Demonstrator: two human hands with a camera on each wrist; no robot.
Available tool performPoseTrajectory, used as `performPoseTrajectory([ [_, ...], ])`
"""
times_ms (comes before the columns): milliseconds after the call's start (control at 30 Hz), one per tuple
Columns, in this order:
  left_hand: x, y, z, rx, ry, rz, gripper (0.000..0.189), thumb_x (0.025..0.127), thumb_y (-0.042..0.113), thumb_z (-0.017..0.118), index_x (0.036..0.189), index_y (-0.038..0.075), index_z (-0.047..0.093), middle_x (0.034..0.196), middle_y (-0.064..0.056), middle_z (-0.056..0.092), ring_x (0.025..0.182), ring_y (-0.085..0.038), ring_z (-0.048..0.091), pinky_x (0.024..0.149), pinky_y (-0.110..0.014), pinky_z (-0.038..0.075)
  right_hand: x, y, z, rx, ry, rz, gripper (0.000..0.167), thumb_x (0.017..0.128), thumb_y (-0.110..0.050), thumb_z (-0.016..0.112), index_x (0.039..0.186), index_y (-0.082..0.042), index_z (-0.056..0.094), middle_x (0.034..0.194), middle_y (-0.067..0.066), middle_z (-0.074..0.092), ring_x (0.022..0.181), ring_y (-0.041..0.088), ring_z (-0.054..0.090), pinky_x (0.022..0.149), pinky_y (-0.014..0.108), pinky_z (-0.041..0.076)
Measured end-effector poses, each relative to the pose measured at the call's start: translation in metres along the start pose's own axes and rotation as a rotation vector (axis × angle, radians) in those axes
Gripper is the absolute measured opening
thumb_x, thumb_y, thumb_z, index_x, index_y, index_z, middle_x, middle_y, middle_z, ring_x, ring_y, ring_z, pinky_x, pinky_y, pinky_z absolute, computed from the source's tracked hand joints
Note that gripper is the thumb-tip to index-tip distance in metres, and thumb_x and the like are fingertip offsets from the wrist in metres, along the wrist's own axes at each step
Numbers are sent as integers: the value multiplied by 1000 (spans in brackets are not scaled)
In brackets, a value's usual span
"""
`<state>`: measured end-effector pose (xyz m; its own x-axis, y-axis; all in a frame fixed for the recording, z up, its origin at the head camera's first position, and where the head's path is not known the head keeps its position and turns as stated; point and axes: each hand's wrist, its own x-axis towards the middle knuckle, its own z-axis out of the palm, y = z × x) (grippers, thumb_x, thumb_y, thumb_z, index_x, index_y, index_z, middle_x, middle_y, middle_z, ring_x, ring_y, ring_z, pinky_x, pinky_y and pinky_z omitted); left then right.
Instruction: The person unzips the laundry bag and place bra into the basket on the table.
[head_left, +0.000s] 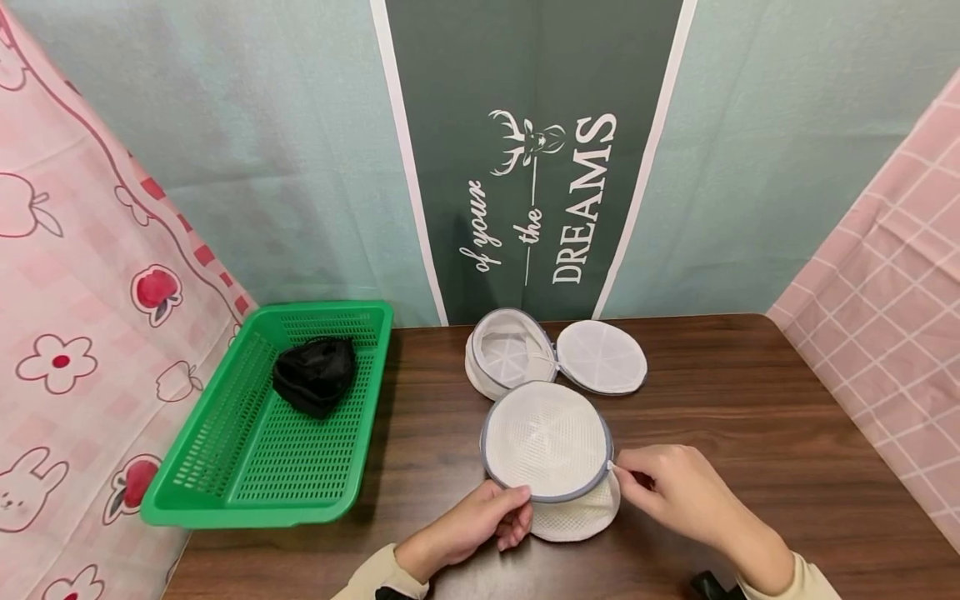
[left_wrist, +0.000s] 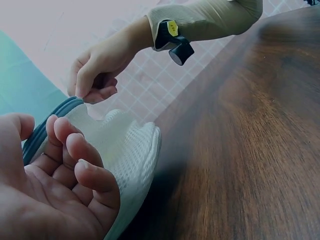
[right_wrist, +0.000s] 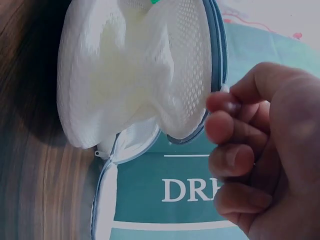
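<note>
A white mesh laundry bag [head_left: 547,437] with a round lid and a grey-blue zipped rim stands tilted near the table's front. My left hand [head_left: 487,517] pinches its near rim between thumb and forefinger; in the left wrist view that hand's other fingers [left_wrist: 85,150] are curled loosely beside the mesh wall. At the rim's right side, my right hand [head_left: 667,487] pinches the small white zipper pull [right_wrist: 225,89]. Behind it lies a second, similar bag [head_left: 498,371], unzipped, its round lid [head_left: 602,358] folded out flat to the right. The lid of the front bag covers its inside.
On the left, a green plastic basket [head_left: 360,433] holds a crumpled black cloth item [head_left: 315,375]. Dark wood table [head_left: 712,392] lies under everything. A green-grey printed curtain [head_left: 540,50] hangs behind, with pink cloths at both sides.
</note>
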<state>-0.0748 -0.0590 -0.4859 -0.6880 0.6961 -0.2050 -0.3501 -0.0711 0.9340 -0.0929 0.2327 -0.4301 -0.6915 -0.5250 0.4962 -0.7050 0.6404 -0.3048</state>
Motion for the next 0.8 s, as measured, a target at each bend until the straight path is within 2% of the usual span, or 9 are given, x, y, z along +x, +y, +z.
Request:
performPoseTrajectory([
  [400, 0, 1, 2, -7, -2, 8, 58, 109, 27, 41, 91, -28, 39, 68, 7, 54, 58, 0, 47, 51, -14, 38, -3, -6, 5, 152, -57, -125, 46, 78, -4, 78, 69, -31, 43, 59, -17, 36, 62, -16, 26, 52, 4, 22],
  [667, 3, 5, 5, -15, -61, 16, 66, 111, 32, 37, 102, -33, 44, 75, 5, 63, 63, 0, 55, 53, -14, 43, 0, -16, 8, 176, -124, -171, 42, 83, -8, 76, 68, -29, 44, 62, -17, 37, 63, -15, 27, 55, 4, 24],
  [733, 3, 5, 6, -20, -69, 18, 67, 111, 33, 36, 105, -32, 46, 77, 1, 66, 64, -1, 58, 53, -15, 44, 1, -17, 10, 179, -122, -185, 41, 83, -9, 76, 69, -30, 44, 62, -18, 37, 63, -15, 27, 55, 4, 24],
  [800, 3, 6, 6, -19, -82, 22, 68, 111, 34, 36, 107, -32, 48, 80, -13, 68, 66, -2, 59, 53, -15, 45, 1, -18, 13, 177, -116, -198, 40, 83, -9, 76, 69, -30, 45, 64, -19, 36, 63, -15, 26, 55, 4, 24],
])
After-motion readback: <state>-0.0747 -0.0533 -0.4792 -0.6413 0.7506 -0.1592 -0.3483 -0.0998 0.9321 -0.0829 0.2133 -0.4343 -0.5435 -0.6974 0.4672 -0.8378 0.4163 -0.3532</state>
